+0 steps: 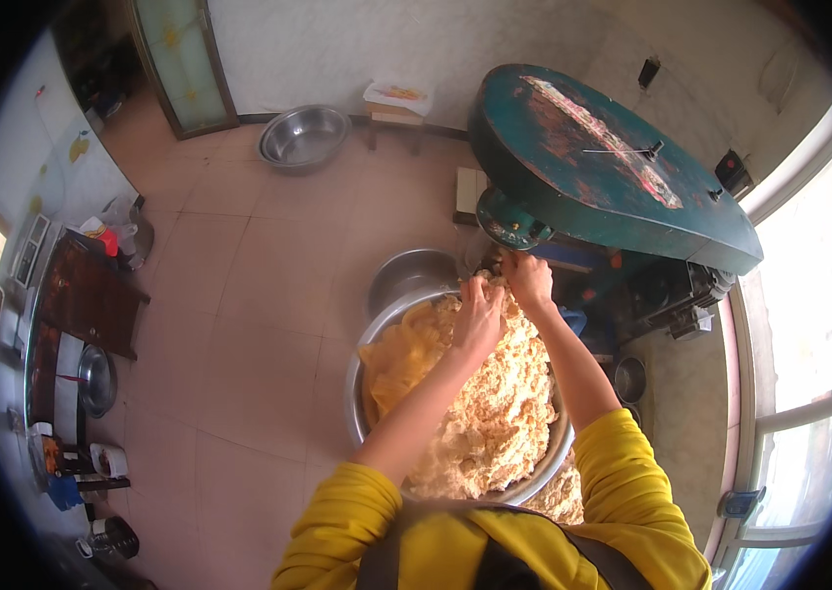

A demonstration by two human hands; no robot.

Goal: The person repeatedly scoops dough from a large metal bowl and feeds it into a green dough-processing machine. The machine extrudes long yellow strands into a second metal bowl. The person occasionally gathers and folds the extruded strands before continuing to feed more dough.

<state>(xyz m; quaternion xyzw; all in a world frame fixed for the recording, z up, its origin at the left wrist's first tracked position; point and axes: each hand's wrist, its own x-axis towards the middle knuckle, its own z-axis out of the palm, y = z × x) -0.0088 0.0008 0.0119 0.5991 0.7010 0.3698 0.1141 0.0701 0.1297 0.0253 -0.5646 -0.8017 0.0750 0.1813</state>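
Note:
A large metal basin (354, 402) in front of me is heaped with a pale, crumbly, dough-like mass (508, 420). Smooth yellow, strip-like pieces (403, 358) lie along its left side. My left hand (481, 313) is at the far part of the heap, fingers bent down onto pale lumps. Farther forward, my right hand (529, 280) reaches just under the round housing (508, 217) of a green belt-driven machine (563, 147). The fingertips of both hands are partly hidden, so whether either grips a lump is unclear.
Behind the large basin stands another metal basin (412, 269). A wide metal bowl (305, 136) rests on the tiled floor near a small stool (395, 110). A dark wooden cabinet (84, 295) stands left. More crumbly material (563, 498) shows beneath the basin's near right side.

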